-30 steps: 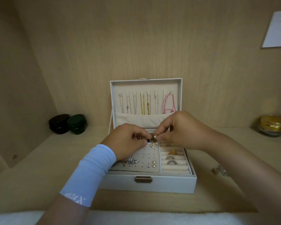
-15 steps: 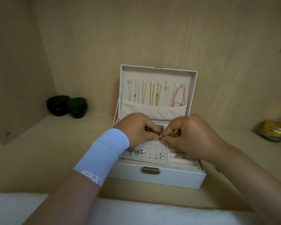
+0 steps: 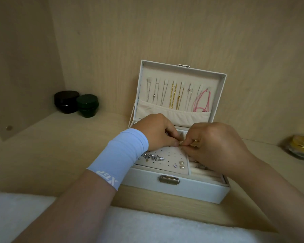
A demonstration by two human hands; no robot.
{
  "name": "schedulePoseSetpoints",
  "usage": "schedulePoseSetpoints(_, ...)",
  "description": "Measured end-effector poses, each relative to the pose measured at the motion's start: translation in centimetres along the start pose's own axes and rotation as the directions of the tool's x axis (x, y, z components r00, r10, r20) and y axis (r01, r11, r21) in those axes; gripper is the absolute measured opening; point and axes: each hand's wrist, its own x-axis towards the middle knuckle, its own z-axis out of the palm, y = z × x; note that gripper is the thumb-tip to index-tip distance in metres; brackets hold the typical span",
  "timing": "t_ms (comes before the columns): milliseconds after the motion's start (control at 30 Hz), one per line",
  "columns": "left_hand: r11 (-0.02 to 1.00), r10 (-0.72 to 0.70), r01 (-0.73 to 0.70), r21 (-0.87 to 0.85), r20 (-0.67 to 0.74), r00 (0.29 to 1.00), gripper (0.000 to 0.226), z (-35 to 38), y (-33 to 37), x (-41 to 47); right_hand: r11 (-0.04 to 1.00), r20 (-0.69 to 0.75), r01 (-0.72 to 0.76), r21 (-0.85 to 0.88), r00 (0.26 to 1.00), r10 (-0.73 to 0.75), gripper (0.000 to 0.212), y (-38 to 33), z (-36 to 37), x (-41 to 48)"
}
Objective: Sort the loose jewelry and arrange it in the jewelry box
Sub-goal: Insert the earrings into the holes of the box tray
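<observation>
**Two hands at an open box in a wooden alcove**

The white box (image 3: 182, 189) stands open on a pale wood-grain table (image 3: 60, 155). Its lid (image 3: 218, 95) is upright, close to a back wall (image 3: 165, 32) of the same wood. Left of the box, a side panel (image 3: 21, 58) closes the alcove. In the corner there, a black jar (image 3: 66, 101) and a green jar (image 3: 87, 106) stand side by side, touching. Far right of the box, at the frame edge, sits a gold-lidded jar (image 3: 302, 149). A white cloth (image 3: 42, 216) lies along the table's near edge, in front of the box.

Inside the lid hang silver and gold chains (image 3: 174, 95) and a pink cord (image 3: 201, 102). Over the box's tray, the left hand (image 3: 158, 132), its wrist in a blue sleeve (image 3: 119, 155), meets the right hand (image 3: 218, 148) fingertip to fingertip. Each grip is narrow, pinching one small gold piece (image 3: 181, 142) just above the perforated pad (image 3: 167, 155). Toward the pad's front lie two pearl studs (image 3: 182, 164) and a row of silver pieces (image 3: 153, 157).
</observation>
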Motion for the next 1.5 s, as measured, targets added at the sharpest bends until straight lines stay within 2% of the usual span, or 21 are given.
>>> schedulePoseSetpoints(167, 1.000, 0.000, 0.000, -0.021, 0.000, 1.000, 0.009, 0.0, 0.0, 0.0, 0.999, -0.001, 0.029, -0.030, 1.000, -0.029, 0.019, -0.1, 0.1, 0.0)
schedulePoseSetpoints(433, 1.000, -0.005, 0.005, -0.019, -0.002, 1.000, 0.014, 0.0, -0.2, 0.0, 0.976, 0.063, -0.038, 0.213, 0.998, 0.025, 0.008, 0.7, 0.1, -0.3)
schedulePoseSetpoints(600, 1.000, -0.007, 0.007, -0.025, -0.002, 1.000, 0.012, -0.1, -0.2, -0.1, 0.965, 0.074, -0.043, 0.257, 0.997, 0.024, 0.004, 0.3, 0.7, -0.2)
schedulePoseSetpoints(667, 1.000, -0.003, 0.003, -0.022, -0.002, 1.000, 0.010, -0.1, -0.1, -0.1, 0.967, 0.075, -0.027, 0.255, 0.997, 0.009, 0.002, 0.2, 0.8, -0.1)
schedulePoseSetpoints(867, 1.000, 0.017, -0.017, 0.000, 0.011, 1.000, 0.009, -0.2, -0.1, -0.1, 0.981, 0.084, 0.019, 0.193, 0.996, -0.035, 0.015, -0.1, 0.4, 0.2)
schedulePoseSetpoints(1033, 0.999, 0.031, -0.031, 0.010, 0.015, 0.999, 0.011, -0.3, 0.0, -0.2, 0.989, 0.011, 0.072, 0.127, 0.997, -0.074, 0.007, -0.6, 0.5, 0.1)
schedulePoseSetpoints(1167, 0.999, 0.040, -0.040, -0.019, 0.026, 0.999, 0.021, -0.8, 0.0, -0.7, 0.982, -0.010, 0.037, 0.187, 0.999, -0.035, 0.010, -0.3, 0.2, 0.3)
schedulePoseSetpoints(1267, 0.993, 0.034, -0.036, -0.108, -0.020, 0.999, 0.023, -1.4, -0.1, -0.9, 0.969, -0.042, -0.034, 0.243, 0.998, 0.046, 0.002, 0.4, -0.2, 0.8)
schedulePoseSetpoints(1367, 0.939, -0.004, -0.020, -0.343, -0.070, 0.998, 0.020, -2.0, 0.2, -1.3, 0.962, -0.115, -0.052, 0.267, 0.990, 0.085, 0.004, 0.3, -0.3, 1.5)
schedulePoseSetpoints(1500, 0.842, -0.069, 0.021, -0.539, -0.069, 0.995, 0.017, -2.6, -0.3, -1.9, 0.885, -0.169, -0.092, 0.456, 0.967, 0.188, 0.006, -0.5, 0.0, 2.1)
